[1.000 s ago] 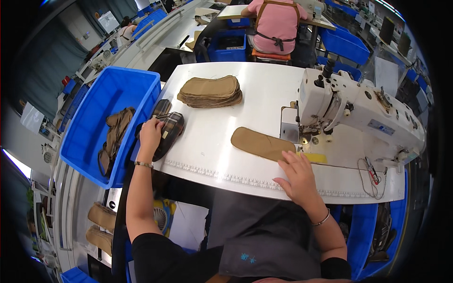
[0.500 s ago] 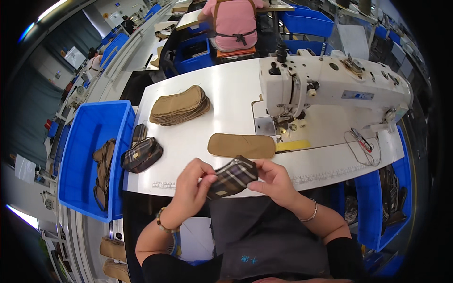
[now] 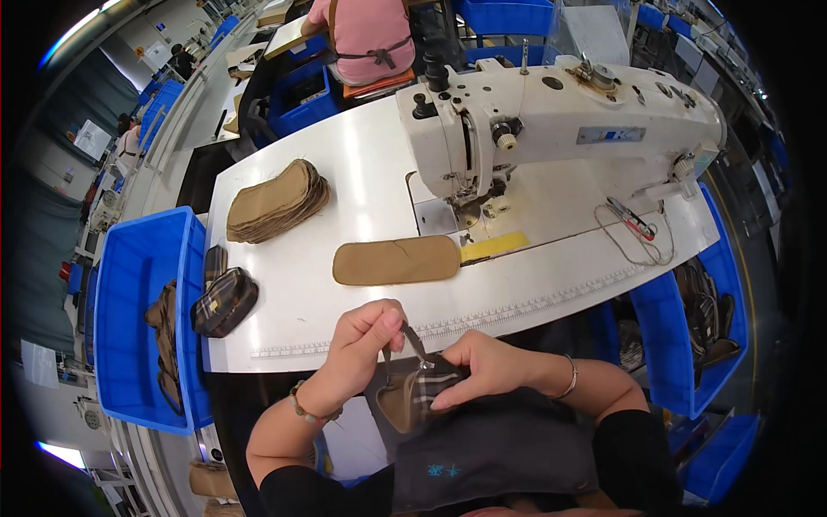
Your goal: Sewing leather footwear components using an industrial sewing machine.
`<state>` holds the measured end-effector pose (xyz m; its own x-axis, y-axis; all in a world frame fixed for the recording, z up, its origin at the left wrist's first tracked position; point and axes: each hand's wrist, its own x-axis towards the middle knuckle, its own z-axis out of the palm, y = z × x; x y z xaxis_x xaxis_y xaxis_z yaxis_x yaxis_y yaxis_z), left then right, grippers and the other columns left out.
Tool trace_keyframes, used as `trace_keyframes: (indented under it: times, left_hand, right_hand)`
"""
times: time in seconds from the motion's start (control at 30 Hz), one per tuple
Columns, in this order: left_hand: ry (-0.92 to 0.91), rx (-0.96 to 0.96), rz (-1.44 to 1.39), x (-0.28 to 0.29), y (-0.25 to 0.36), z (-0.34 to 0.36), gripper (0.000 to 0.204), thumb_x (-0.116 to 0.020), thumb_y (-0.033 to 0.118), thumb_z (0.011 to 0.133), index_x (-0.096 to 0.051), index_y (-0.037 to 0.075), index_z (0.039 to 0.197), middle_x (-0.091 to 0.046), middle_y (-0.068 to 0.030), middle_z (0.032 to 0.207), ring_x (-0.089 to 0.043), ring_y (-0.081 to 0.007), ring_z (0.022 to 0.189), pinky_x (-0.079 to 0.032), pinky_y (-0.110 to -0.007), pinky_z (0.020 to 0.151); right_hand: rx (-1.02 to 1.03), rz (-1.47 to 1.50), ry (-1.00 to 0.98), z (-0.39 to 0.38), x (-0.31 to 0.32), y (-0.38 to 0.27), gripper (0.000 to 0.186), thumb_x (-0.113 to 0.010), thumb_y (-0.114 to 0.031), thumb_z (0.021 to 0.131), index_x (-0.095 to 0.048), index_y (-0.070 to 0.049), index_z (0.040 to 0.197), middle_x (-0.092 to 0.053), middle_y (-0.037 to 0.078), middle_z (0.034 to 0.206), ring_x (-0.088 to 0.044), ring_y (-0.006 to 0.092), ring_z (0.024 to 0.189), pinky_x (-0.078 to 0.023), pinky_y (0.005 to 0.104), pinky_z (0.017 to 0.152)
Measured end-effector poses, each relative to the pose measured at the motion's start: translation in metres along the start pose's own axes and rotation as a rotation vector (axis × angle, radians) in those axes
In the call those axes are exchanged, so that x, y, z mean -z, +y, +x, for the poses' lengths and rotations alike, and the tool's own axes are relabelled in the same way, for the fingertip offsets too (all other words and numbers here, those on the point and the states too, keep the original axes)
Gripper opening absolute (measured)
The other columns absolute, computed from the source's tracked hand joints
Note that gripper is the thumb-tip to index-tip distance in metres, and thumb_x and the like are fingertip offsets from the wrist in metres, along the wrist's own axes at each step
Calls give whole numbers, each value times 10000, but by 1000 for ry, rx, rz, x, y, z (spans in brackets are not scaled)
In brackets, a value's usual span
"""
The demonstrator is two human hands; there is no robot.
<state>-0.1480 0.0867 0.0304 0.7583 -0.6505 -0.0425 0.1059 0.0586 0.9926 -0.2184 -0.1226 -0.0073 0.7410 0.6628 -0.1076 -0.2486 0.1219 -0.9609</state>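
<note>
A small dark plaid pouch [image 3: 422, 389] is held between my two hands in front of the table's near edge, with tan fabric showing at one end. My left hand [image 3: 369, 338] is closed, pinching a narrow dark strip at the pouch's upper edge and drawing it upward. My right hand [image 3: 489, 369] grips the plaid side, thumb on the near face and fingers partly hidden behind. A bit of metal, seemingly a zip pull, shows at the strip's base. Just beyond my hands, a flat tan oblong piece [image 3: 396, 261] lies on the white table [image 3: 345, 207].
A white sewing machine [image 3: 560, 121] stands at the right, with red-handled snips [image 3: 633, 220] beside it. Stacked tan pieces [image 3: 277, 202] and finished-looking plaid pouches [image 3: 226, 302] lie at the left. Blue bins [image 3: 142, 258] flank the table. A person in pink [image 3: 370, 39] sits ahead.
My hands have come nearer my body with the pouch, which has turned to show its tan fabric. The left hand now pulls a strip upward. The whole view has shifted.
</note>
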Motion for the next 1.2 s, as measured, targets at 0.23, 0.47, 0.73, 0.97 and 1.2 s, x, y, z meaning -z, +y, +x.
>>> trace_keyframes:
  times: [0.23, 0.47, 0.73, 0.97, 1.2]
  left_hand:
    - [-17, 191, -88, 7, -1, 14, 326, -643, 371, 958, -564, 69, 863, -537, 22, 759, -479, -62, 643, -377, -210, 554]
    - [-95, 286, 85, -1, -16, 12, 273, -802, 183, 840, -613, 28, 960, -608, 38, 826, -506, -23, 744, -431, -198, 650]
    - [-153, 298, -187, -16, -27, 6, 290, -767, 79, 851, -673, 17, 1119, -715, -33, 989, -653, -78, 857, -543, -240, 788]
    - [-26, 408, -464, -30, -34, -3, 255, -745, 54, 865, -677, 27, 1110, -710, -27, 998, -652, -78, 860, -546, -250, 785]
    - [-36, 415, -616, -30, -36, -6, 248, -744, 38, 856, -685, 33, 1097, -714, -34, 992, -657, -83, 863, -544, -250, 788]
  right_hand:
    - [96, 157, 372, -4, 2, -5, 201, -783, -94, 829, -690, 19, 967, -698, 12, 880, -596, 39, 796, -496, 214, 720]
    - [230, 13, 403, -5, 19, -1, 178, -742, -115, 873, -621, -20, 962, -657, 8, 877, -607, 51, 753, -505, 208, 665]
    - [180, 241, 327, -7, 26, 5, 199, -653, -183, 963, -620, -27, 844, -615, -11, 756, -571, 49, 709, -491, 223, 642]
    - [191, 299, 322, -4, 26, 4, 229, -608, -181, 990, -603, -33, 816, -589, -22, 771, -545, 48, 713, -475, 226, 666]
    - [233, 307, 338, -4, 23, 5, 211, -600, -159, 991, -606, -44, 814, -570, -48, 769, -501, 29, 736, -424, 205, 678]
